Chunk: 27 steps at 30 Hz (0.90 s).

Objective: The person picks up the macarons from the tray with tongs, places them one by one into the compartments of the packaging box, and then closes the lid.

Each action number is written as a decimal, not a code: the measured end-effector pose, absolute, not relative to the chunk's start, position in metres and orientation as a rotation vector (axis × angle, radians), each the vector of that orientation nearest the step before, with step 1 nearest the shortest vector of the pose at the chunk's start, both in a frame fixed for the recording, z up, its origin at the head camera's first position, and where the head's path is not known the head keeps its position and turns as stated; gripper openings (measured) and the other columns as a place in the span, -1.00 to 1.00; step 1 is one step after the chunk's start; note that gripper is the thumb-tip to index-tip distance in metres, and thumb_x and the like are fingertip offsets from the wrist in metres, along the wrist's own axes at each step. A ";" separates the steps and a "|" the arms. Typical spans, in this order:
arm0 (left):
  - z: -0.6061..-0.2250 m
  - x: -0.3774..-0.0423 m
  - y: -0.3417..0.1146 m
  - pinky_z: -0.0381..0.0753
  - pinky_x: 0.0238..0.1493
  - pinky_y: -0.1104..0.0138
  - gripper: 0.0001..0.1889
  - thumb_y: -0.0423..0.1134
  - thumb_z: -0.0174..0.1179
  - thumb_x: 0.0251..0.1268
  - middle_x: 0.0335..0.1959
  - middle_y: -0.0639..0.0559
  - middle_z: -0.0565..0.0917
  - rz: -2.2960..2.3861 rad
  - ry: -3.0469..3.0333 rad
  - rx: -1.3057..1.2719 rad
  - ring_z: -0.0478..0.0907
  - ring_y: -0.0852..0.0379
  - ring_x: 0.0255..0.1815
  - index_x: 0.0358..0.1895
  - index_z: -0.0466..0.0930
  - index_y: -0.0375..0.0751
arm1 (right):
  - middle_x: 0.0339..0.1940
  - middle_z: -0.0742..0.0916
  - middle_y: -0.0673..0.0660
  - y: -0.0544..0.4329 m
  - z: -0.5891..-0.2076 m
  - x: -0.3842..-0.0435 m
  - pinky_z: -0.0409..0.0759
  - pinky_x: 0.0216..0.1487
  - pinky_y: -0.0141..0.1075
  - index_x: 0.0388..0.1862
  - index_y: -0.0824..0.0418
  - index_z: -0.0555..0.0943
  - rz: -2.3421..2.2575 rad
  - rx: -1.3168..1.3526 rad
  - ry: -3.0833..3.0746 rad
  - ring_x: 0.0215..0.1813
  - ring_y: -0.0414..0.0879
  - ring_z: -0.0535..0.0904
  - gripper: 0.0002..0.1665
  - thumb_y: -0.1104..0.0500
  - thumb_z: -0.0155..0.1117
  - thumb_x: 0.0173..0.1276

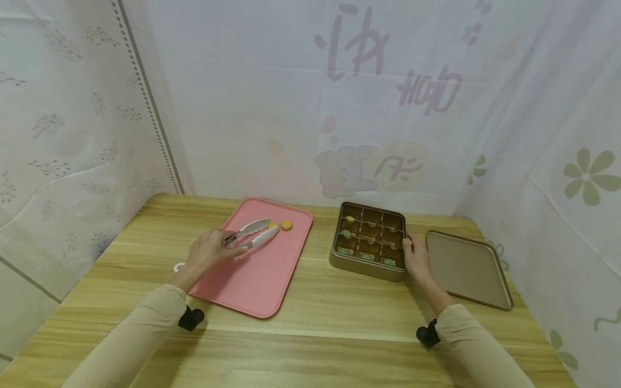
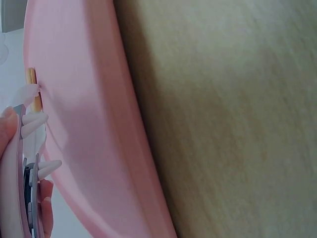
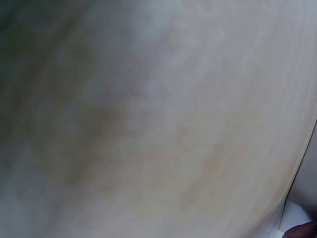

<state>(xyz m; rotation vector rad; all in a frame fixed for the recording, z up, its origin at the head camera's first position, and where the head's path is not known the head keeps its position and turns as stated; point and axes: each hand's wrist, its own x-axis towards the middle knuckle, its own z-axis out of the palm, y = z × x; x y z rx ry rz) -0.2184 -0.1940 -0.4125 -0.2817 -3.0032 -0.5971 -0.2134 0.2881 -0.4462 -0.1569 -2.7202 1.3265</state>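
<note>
My left hand holds a pair of tongs over the pink tray. The tongs' pale tips are spread, with one round yellow biscuit at their far end, partly hidden. Beside it on the tray lies another yellow biscuit. In the left wrist view the tongs point towards the biscuits at the tray's far side. My right hand grips the right side of a brown divided box. A yellow piece and several green pieces sit in its compartments.
A flat brown lid lies right of the box, near the table's right edge. A small white object shows beside the tray's left edge. Printed cloth hangs behind and along both sides of the wooden table.
</note>
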 end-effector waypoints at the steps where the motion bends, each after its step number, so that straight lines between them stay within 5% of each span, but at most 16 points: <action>1: -0.412 -0.218 -0.194 0.17 -0.56 0.31 -0.63 0.06 0.36 0.01 -0.59 0.02 0.30 -0.599 -3.005 -0.281 0.26 0.09 -0.51 -0.33 0.57 -0.18 | 0.42 0.22 0.41 0.288 -0.446 -0.213 0.23 0.28 0.14 0.47 0.38 0.03 1.327 -0.157 -2.719 0.35 0.31 0.21 -0.40 0.10 -0.31 0.58; 16: -0.414 -0.217 -0.194 0.15 -0.56 0.31 -0.63 0.04 0.38 0.00 -0.61 0.03 0.30 -0.608 -2.972 -0.292 0.25 0.09 -0.52 -0.28 0.60 -0.18 | 0.43 0.19 0.43 0.288 -0.445 -0.212 0.18 0.30 0.14 0.46 0.41 0.02 1.305 -0.158 -2.740 0.38 0.33 0.15 -0.38 0.08 -0.31 0.58; 27: -0.409 -0.217 -0.187 0.11 -0.61 0.32 -0.47 0.04 0.38 0.01 -0.67 0.07 0.25 -0.707 -2.894 -0.310 0.17 0.15 -0.61 0.02 0.63 -0.21 | 0.42 0.21 0.43 0.289 -0.447 -0.212 0.22 0.27 0.15 0.46 0.41 0.03 1.307 -0.162 -2.734 0.35 0.33 0.19 -0.37 0.04 -0.33 0.58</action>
